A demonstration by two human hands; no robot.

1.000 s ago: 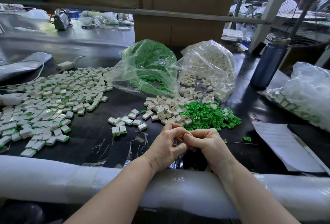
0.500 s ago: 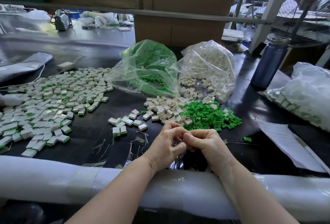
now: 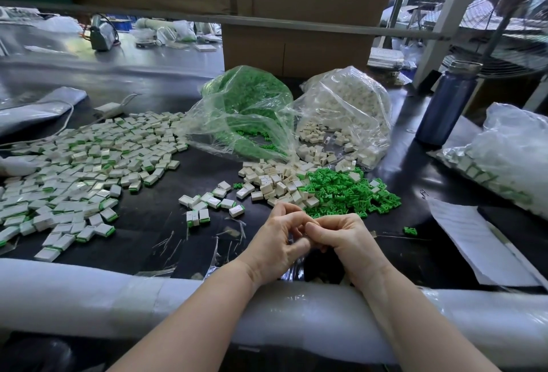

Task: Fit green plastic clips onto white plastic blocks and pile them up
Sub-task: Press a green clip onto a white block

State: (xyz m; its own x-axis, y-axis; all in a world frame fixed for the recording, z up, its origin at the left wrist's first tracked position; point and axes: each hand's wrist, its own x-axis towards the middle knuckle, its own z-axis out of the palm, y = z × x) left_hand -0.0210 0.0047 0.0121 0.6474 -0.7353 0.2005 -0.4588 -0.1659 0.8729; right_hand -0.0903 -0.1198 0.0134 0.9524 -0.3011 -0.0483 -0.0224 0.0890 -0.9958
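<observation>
The left hand [image 3: 277, 245] and right hand [image 3: 345, 241] are pressed together with fingers curled in tight, just in front of the loose pile of green clips [image 3: 345, 192], and what is held between them cannot be told. White blocks [image 3: 274, 178] are heaped right beside the green clips, and a big spread of finished blocks [image 3: 77, 170] is laid far to their left on the black table [image 3: 154, 214]. Behind the green clips, two clear bags [image 3: 246, 113] are seen, and a blue bottle [image 3: 446, 104] is stood off to the right.
</observation>
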